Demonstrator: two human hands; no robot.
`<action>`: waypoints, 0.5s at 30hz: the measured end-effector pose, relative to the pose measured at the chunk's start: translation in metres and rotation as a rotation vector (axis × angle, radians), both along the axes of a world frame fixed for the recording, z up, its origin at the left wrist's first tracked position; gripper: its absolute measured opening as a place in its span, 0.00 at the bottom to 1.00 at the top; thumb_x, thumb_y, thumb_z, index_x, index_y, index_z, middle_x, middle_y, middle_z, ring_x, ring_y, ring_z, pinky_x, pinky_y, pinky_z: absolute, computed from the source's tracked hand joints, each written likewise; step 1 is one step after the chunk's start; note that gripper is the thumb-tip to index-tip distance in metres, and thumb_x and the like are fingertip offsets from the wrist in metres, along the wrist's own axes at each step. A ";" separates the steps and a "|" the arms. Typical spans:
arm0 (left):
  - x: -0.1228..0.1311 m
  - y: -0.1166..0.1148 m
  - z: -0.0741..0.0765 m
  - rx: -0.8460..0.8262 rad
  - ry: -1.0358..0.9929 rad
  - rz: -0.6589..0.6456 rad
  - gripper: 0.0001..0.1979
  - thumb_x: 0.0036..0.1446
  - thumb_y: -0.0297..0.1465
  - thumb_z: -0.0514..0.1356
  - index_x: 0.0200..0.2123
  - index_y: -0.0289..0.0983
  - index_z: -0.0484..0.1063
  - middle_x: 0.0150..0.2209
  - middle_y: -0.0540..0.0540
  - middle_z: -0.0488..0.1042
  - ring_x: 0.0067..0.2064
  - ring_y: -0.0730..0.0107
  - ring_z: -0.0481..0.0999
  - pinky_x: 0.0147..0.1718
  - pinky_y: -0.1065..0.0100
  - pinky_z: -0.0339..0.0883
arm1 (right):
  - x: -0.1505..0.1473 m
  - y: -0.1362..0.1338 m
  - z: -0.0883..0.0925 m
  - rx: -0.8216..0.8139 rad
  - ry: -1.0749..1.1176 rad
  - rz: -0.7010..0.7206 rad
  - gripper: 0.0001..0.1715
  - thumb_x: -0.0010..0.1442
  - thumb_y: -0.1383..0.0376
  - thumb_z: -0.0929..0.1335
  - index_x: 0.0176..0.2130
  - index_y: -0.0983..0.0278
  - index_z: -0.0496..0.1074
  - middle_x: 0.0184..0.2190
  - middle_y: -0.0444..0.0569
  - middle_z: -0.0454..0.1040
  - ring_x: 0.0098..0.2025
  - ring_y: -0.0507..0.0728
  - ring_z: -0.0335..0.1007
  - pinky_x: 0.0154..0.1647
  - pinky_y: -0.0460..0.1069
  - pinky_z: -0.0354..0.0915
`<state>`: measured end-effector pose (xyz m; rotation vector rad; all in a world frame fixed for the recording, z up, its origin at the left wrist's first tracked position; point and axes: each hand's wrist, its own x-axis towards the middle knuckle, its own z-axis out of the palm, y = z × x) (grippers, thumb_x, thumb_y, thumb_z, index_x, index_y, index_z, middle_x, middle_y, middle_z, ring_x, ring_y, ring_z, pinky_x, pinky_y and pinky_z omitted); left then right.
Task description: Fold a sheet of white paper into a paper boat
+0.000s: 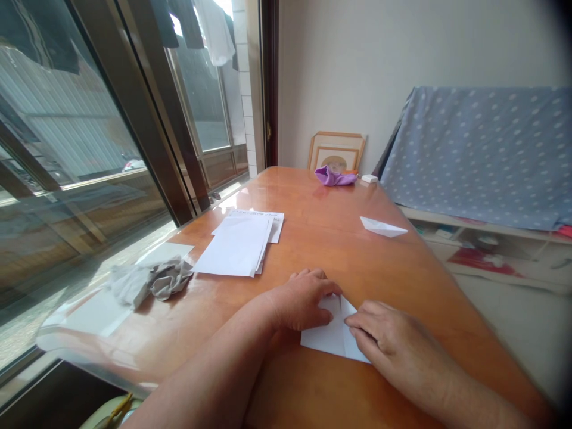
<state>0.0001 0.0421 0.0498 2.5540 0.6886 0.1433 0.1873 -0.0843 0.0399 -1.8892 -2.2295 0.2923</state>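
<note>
A partly folded white sheet of paper [334,338] lies on the wooden table [339,238] close to me. My left hand [301,301] rests on its left part, fingers curled and pressed down on the fold. My right hand [388,336] lies on its right edge, fingers together and pressing flat on the paper. A finished folded white paper shape [382,226] sits farther off on the right.
A stack of white sheets [241,244] lies at centre left. A crumpled grey cloth [149,280] rests on paper near the window. At the far end are a purple cloth [333,176], a small white block [369,178] and a framed picture [335,152]. A covered shelf [478,155] stands right.
</note>
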 end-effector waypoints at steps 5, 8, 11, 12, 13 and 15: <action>0.000 0.002 0.002 -0.031 0.004 -0.017 0.23 0.53 0.33 0.62 0.54 0.48 0.72 0.48 0.46 0.70 0.52 0.55 0.70 0.52 0.58 0.65 | 0.000 0.000 0.000 0.007 0.009 0.012 0.17 0.68 0.63 0.61 0.36 0.56 0.78 0.31 0.47 0.72 0.33 0.56 0.69 0.38 0.50 0.63; -0.001 0.004 0.002 -0.068 -0.008 -0.019 0.25 0.51 0.30 0.61 0.54 0.45 0.72 0.48 0.45 0.70 0.50 0.57 0.71 0.50 0.61 0.67 | -0.001 -0.001 0.001 0.007 0.021 0.016 0.17 0.68 0.63 0.60 0.36 0.56 0.78 0.31 0.46 0.72 0.33 0.56 0.69 0.39 0.50 0.63; -0.004 0.008 0.002 -0.141 -0.049 -0.009 0.25 0.48 0.24 0.59 0.52 0.41 0.72 0.48 0.46 0.72 0.48 0.61 0.73 0.47 0.65 0.68 | 0.000 -0.002 0.003 0.019 0.033 0.027 0.18 0.69 0.63 0.60 0.37 0.57 0.78 0.31 0.47 0.72 0.33 0.55 0.69 0.38 0.50 0.64; -0.005 0.009 0.002 -0.173 -0.069 0.004 0.24 0.48 0.23 0.58 0.51 0.40 0.72 0.48 0.46 0.73 0.47 0.62 0.73 0.46 0.66 0.69 | 0.001 -0.003 0.003 0.025 0.035 0.032 0.18 0.69 0.64 0.60 0.37 0.57 0.78 0.31 0.47 0.72 0.32 0.55 0.69 0.38 0.50 0.64; -0.006 0.011 0.002 -0.204 -0.088 0.022 0.24 0.48 0.22 0.57 0.50 0.40 0.72 0.47 0.46 0.74 0.46 0.63 0.74 0.45 0.67 0.69 | 0.001 -0.003 0.003 0.031 0.037 0.037 0.18 0.68 0.64 0.60 0.36 0.57 0.78 0.30 0.47 0.73 0.32 0.55 0.69 0.37 0.49 0.64; -0.008 0.013 0.002 -0.250 -0.108 0.055 0.23 0.47 0.20 0.56 0.47 0.39 0.73 0.46 0.47 0.76 0.45 0.65 0.75 0.43 0.68 0.69 | 0.002 -0.004 0.003 0.042 0.038 0.041 0.19 0.68 0.64 0.60 0.36 0.58 0.78 0.30 0.47 0.73 0.31 0.55 0.69 0.36 0.49 0.64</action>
